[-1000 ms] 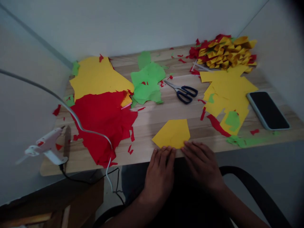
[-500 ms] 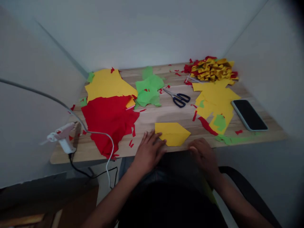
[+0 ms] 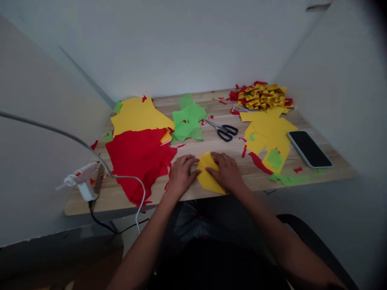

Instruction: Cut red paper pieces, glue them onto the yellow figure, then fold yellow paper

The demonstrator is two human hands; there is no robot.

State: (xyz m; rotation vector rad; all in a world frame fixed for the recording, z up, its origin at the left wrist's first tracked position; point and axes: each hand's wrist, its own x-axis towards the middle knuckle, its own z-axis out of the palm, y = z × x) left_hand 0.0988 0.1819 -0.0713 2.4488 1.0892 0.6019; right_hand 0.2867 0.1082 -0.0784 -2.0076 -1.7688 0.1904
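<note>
A yellow piece of paper (image 3: 211,182) lies at the table's front edge between my hands, its pointed end towards me. My left hand (image 3: 183,173) grips its left edge, thumb and fingers closing on it. On the other side my right hand (image 3: 226,171) holds the upper right edge, with the thumb on top of the paper. The far end of the paper looks folded. Beyond it lie blue-handled scissors (image 3: 225,131), shut, touched by neither hand.
Red paper (image 3: 139,157), a yellow sheet (image 3: 137,117) and green paper (image 3: 189,121) lie left and centre. A glue gun (image 3: 84,183) with its cord stands at left. At right are yellow sheets (image 3: 269,127), a folded-paper bundle (image 3: 263,98) and a phone (image 3: 308,149).
The yellow paper has been turned, its point swinging from the right towards me. My right hand has come up from the table edge onto the paper. The whole view has shifted slightly.
</note>
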